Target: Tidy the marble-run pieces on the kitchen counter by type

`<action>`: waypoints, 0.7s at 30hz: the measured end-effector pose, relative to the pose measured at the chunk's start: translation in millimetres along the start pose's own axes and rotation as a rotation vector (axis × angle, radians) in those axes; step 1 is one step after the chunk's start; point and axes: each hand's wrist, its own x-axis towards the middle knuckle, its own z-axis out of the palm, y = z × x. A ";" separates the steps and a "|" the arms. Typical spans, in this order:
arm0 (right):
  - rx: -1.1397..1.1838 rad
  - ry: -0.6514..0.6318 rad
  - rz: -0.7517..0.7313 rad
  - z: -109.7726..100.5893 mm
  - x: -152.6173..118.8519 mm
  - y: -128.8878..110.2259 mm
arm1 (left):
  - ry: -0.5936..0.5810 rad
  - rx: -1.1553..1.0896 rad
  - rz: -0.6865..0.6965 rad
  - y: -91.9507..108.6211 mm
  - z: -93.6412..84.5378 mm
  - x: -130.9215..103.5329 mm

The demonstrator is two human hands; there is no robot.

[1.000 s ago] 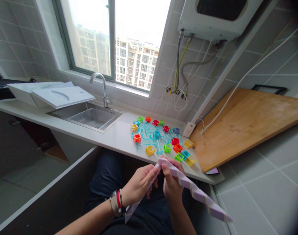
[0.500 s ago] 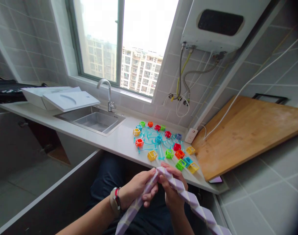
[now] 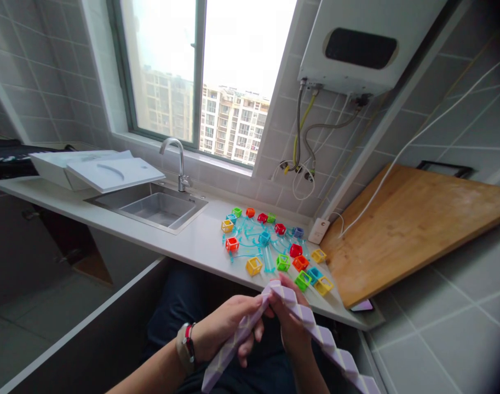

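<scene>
Two hands (image 3: 220,324) (image 3: 293,328), grip closed on lilac strip (image 3: 306,314); its right side steeper than before.

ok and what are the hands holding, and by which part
A lilac segmented strip: the left hand and right hand both hold it around its bend, with a length running down from each side.

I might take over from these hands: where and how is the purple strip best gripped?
The strip is probably best pinched across its flat sides on the stretch beyond the right hand, coming from the person's right. That narrow stretch slopes down and outward, past both hands, leaving room to pinch; the left stretch runs close beside the left hand.
</scene>
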 end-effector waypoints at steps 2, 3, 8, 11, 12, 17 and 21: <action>-0.069 -0.003 -0.067 -2.3 3.1 -2.0 | 0.011 0.012 0.011 -4.3 -1.1 2.7; -0.095 -0.016 -0.094 -3.7 4.4 -2.5 | 0.019 0.026 0.027 -6.3 -1.7 4.6; -0.141 -0.122 -0.171 -12.4 2.6 4.5 | 0.042 0.139 0.107 -9.2 -2.7 12.9; -0.111 -0.108 -0.186 -14.9 -4.5 15.4 | 0.058 0.173 0.136 -8.0 2.4 14.3; -0.090 -0.080 -0.180 -14.9 -7.2 19.0 | 0.070 0.176 0.145 -8.1 5.1 14.6; -0.064 0.020 -0.181 -12.5 -18.6 26.2 | 0.132 0.227 0.187 -13.8 16.1 15.7; -0.146 -0.015 -0.293 -10.0 -23.3 17.2 | 0.153 0.274 0.195 -19.2 17.6 17.8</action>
